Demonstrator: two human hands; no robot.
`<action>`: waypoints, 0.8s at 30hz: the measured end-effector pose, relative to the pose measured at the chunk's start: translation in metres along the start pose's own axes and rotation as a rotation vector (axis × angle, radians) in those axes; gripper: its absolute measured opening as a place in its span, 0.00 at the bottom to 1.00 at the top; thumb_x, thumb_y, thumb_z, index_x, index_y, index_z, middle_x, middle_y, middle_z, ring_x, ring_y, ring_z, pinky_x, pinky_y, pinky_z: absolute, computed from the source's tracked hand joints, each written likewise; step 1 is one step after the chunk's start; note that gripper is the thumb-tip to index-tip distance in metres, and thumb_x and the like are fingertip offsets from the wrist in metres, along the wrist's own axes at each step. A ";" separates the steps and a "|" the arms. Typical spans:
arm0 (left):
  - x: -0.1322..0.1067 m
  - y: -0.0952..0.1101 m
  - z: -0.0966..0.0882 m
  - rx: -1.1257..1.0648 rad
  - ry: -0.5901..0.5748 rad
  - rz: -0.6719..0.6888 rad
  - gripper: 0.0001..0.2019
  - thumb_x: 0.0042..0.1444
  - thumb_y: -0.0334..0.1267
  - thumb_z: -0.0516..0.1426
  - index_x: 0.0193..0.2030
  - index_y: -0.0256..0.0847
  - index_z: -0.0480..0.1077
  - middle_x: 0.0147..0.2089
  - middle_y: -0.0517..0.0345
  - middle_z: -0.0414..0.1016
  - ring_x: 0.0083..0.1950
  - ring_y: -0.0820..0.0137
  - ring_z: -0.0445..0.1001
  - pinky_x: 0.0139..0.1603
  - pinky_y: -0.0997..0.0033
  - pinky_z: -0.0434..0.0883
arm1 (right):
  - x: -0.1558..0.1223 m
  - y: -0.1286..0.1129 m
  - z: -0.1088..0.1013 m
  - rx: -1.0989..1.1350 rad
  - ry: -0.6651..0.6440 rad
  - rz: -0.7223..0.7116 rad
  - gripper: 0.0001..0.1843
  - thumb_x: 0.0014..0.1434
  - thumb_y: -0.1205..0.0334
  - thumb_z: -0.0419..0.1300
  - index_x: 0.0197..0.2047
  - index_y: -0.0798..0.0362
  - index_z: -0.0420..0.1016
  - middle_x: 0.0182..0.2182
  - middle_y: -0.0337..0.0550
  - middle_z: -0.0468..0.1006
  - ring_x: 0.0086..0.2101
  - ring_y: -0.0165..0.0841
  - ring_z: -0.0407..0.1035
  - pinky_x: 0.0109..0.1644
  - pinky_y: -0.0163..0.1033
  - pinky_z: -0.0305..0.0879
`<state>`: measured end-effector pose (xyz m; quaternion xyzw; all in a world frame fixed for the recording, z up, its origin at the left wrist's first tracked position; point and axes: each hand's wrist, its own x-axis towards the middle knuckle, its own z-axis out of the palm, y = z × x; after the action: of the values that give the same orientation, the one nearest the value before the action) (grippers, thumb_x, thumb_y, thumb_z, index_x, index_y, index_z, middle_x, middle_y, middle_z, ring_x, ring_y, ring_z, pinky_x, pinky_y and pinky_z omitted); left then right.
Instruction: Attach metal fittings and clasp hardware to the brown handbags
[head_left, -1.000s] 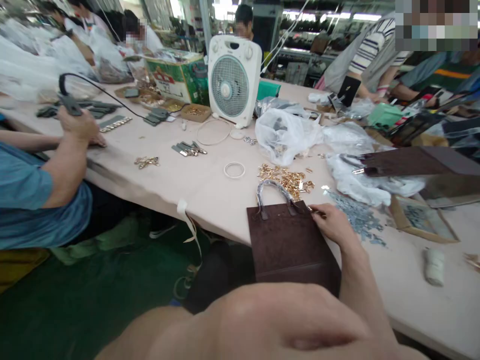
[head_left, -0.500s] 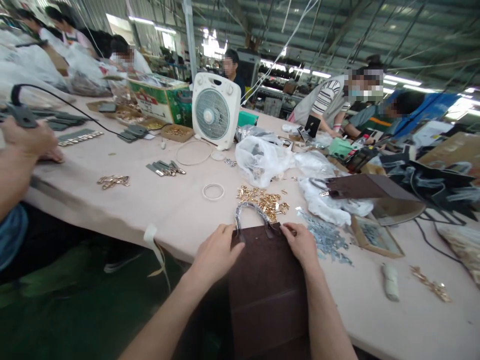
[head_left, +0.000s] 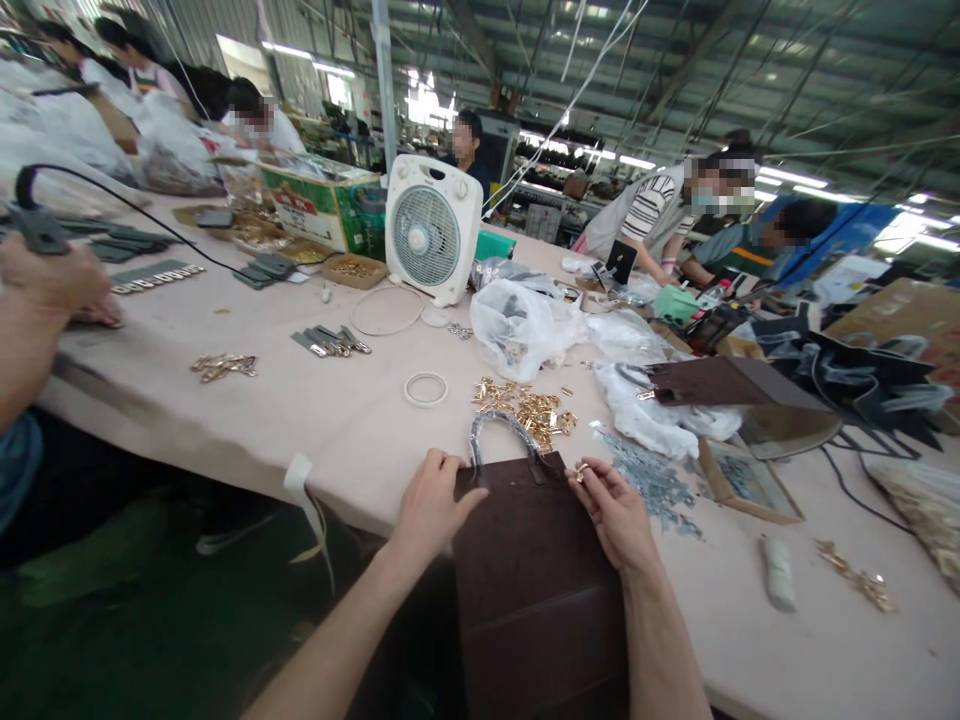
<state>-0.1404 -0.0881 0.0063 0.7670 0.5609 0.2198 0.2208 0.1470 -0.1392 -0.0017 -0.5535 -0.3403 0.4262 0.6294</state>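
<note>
A dark brown bag point(head_left: 536, 570) with a wrapped handle point(head_left: 501, 428) hangs over the near edge of the pale table point(head_left: 360, 420). My left hand point(head_left: 431, 505) grips the bag's top left corner, fingers curled over it. At the top right corner, my right hand point(head_left: 615, 510) pinches a small gold metal fitting point(head_left: 581, 468). Just beyond the bag lie a pile of gold fittings point(head_left: 529, 402) and a scatter of small grey metal pieces point(head_left: 649, 480).
A white fan point(head_left: 431, 228), clear plastic bags point(head_left: 525, 320), a white ring point(head_left: 425, 388), another brown bag point(head_left: 720, 380) and a shallow box point(head_left: 742, 478) lie on the table. A person's arm point(head_left: 37, 300) works at the left. Other people sit along the far side.
My right hand lifted slightly off the bag's corner and now pinches a gold fitting. My left hand stays on the bag. The view barely shifted.
</note>
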 end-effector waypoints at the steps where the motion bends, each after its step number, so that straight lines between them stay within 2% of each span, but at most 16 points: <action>1: 0.000 0.000 0.000 0.000 0.008 0.003 0.15 0.65 0.47 0.61 0.54 0.43 0.71 0.52 0.53 0.68 0.53 0.62 0.74 0.57 0.63 0.72 | -0.004 0.000 0.006 0.008 -0.016 -0.004 0.22 0.54 0.45 0.75 0.46 0.48 0.78 0.43 0.42 0.82 0.47 0.40 0.80 0.56 0.46 0.79; 3: -0.002 0.002 0.001 0.032 0.015 0.008 0.13 0.66 0.45 0.60 0.53 0.43 0.71 0.53 0.52 0.67 0.52 0.63 0.73 0.57 0.63 0.72 | -0.012 0.000 0.020 -0.065 -0.064 -0.023 0.22 0.55 0.44 0.74 0.45 0.48 0.78 0.42 0.43 0.83 0.47 0.40 0.79 0.55 0.46 0.78; 7: -0.004 0.009 0.000 0.179 0.006 0.045 0.11 0.68 0.42 0.57 0.52 0.39 0.70 0.53 0.48 0.69 0.54 0.59 0.72 0.57 0.60 0.72 | -0.027 0.007 0.041 -0.410 -0.148 -0.112 0.23 0.58 0.42 0.70 0.47 0.50 0.79 0.43 0.47 0.83 0.44 0.41 0.77 0.53 0.46 0.75; 10: -0.007 0.012 0.000 0.240 0.014 0.073 0.10 0.69 0.40 0.55 0.52 0.39 0.70 0.52 0.46 0.71 0.54 0.56 0.71 0.56 0.58 0.72 | -0.036 0.017 0.044 -0.587 -0.176 -0.186 0.20 0.62 0.42 0.66 0.47 0.50 0.79 0.45 0.48 0.82 0.46 0.43 0.76 0.53 0.47 0.74; 13: -0.011 0.011 0.001 0.194 0.031 0.060 0.10 0.70 0.39 0.53 0.52 0.38 0.69 0.51 0.46 0.73 0.55 0.55 0.72 0.57 0.56 0.73 | -0.043 0.023 0.040 -0.734 -0.179 -0.286 0.16 0.66 0.45 0.62 0.44 0.49 0.78 0.45 0.48 0.81 0.45 0.42 0.76 0.50 0.46 0.75; 15: -0.013 0.010 0.002 0.078 0.072 0.043 0.10 0.70 0.38 0.53 0.54 0.38 0.68 0.56 0.44 0.74 0.59 0.55 0.71 0.61 0.54 0.71 | -0.048 0.023 0.038 -0.806 -0.157 -0.352 0.14 0.68 0.48 0.60 0.46 0.49 0.77 0.45 0.48 0.80 0.44 0.41 0.76 0.49 0.45 0.76; 18: -0.014 0.010 0.002 -0.224 0.130 0.023 0.10 0.68 0.35 0.53 0.53 0.39 0.69 0.62 0.44 0.72 0.63 0.58 0.71 0.66 0.56 0.68 | -0.052 0.022 0.038 -0.865 -0.138 -0.469 0.14 0.70 0.52 0.58 0.51 0.49 0.78 0.47 0.48 0.81 0.46 0.41 0.77 0.52 0.47 0.75; 20: -0.014 0.011 0.003 -0.436 0.127 -0.027 0.09 0.67 0.36 0.54 0.51 0.40 0.71 0.56 0.47 0.77 0.59 0.60 0.75 0.63 0.58 0.69 | -0.054 0.022 0.041 -0.911 -0.129 -0.548 0.13 0.71 0.54 0.56 0.50 0.49 0.80 0.47 0.48 0.81 0.47 0.41 0.77 0.54 0.47 0.74; 24: -0.013 0.011 0.016 -0.739 0.141 -0.278 0.10 0.67 0.42 0.54 0.48 0.41 0.72 0.45 0.54 0.80 0.47 0.65 0.77 0.52 0.65 0.70 | -0.056 0.024 0.046 -0.982 -0.050 -0.636 0.13 0.71 0.53 0.57 0.49 0.49 0.80 0.46 0.48 0.82 0.46 0.41 0.78 0.55 0.47 0.72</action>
<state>-0.1266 -0.1048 -0.0014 0.5359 0.5562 0.4269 0.4703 0.0792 -0.1714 -0.0154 -0.6410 -0.6621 0.0217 0.3877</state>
